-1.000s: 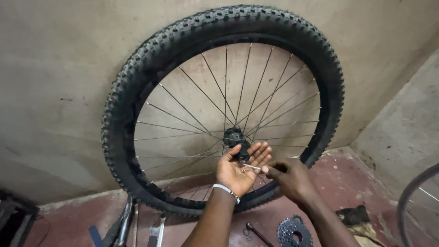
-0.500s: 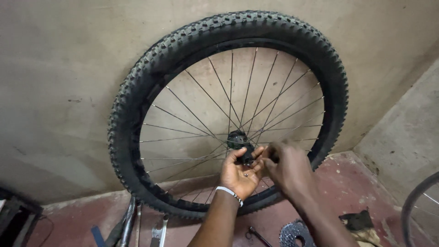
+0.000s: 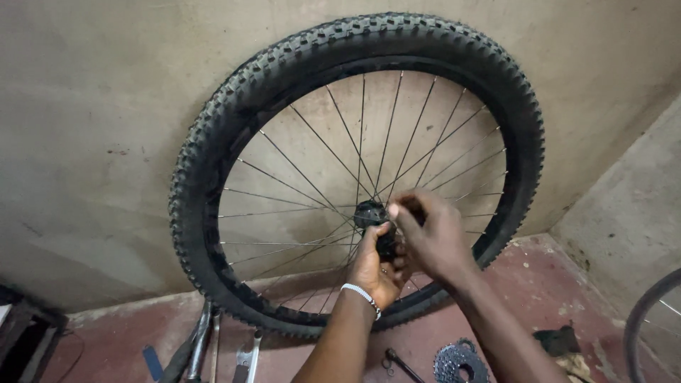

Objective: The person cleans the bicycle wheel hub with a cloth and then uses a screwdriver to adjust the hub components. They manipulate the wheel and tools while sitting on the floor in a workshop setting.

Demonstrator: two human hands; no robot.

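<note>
A bicycle wheel with a knobby black tyre (image 3: pixel 213 156) and thin steel spokes leans upright against a plastered wall. Its black hub (image 3: pixel 369 211) sits at the centre. My left hand (image 3: pixel 376 266), with a white bracelet on the wrist, is wrapped around the hub from below. My right hand (image 3: pixel 433 234) reaches in from the right, its fingertips pinched together at the hub's end. Whatever small part those fingers hold is hidden.
On the red floor below lie a toothed cassette (image 3: pixel 460 362), a dark rod-like tool (image 3: pixel 401 363), flat spanners (image 3: pixel 245 358) and a dark rag (image 3: pixel 557 340). Part of another wheel rim (image 3: pixel 649 312) shows at the right edge. A dark box (image 3: pixel 25 333) stands at the left.
Both hands have risen from below the hub onto it. The left hand went from open-palmed to gripping the hub, and the right hand moved in to pinch at its end.
</note>
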